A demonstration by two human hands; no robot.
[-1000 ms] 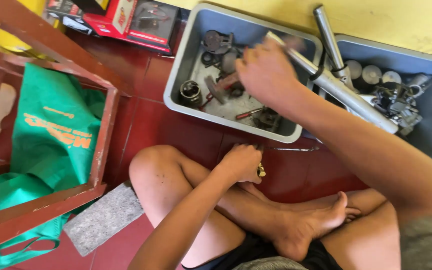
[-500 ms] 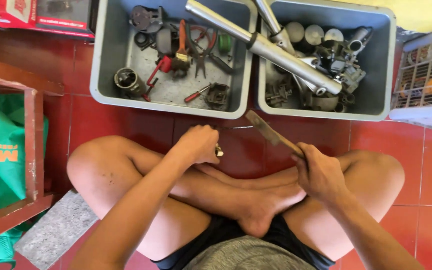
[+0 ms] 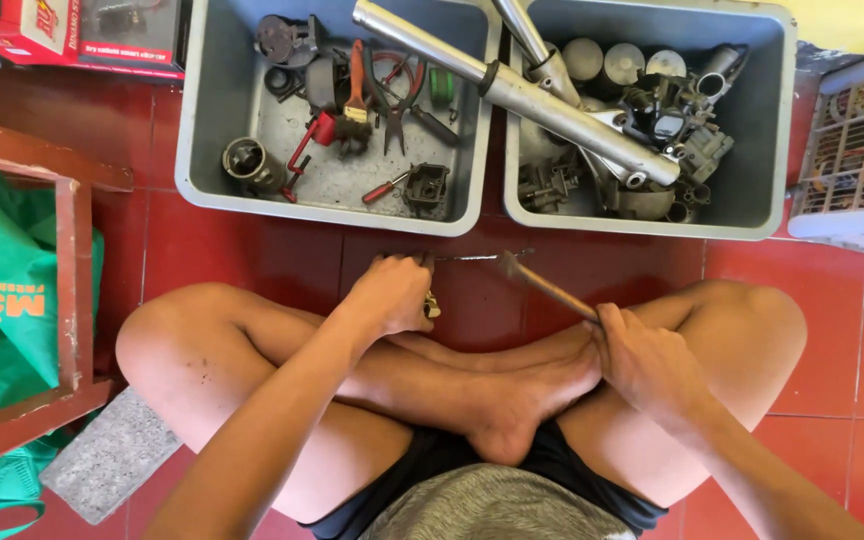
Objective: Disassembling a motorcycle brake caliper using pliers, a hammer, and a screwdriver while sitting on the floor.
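I sit cross-legged on a red tiled floor. My left hand (image 3: 390,295) is closed around a small metal part (image 3: 432,305) just in front of my shin, and a thin metal rod (image 3: 477,257) lies on the floor right beside it. My right hand (image 3: 647,360) grips a long flat rusty tool like a file (image 3: 542,285), whose tip points up-left toward the left hand and the rod. The two hands are apart, with my crossed feet between them.
Two grey plastic bins stand ahead: the left bin (image 3: 202,150) holds pliers, screwdrivers and small parts, the right bin (image 3: 767,150) engine parts. Long metal tubes (image 3: 522,95) lie across both. A wooden frame (image 3: 72,290) with a green bag (image 3: 2,300) stands left, a white crate (image 3: 852,150) right, and a grey block (image 3: 112,455) by my left knee.
My right hand left the bins, came down with the file, and now rests by my right shin. The left hand stayed closed on the small part.
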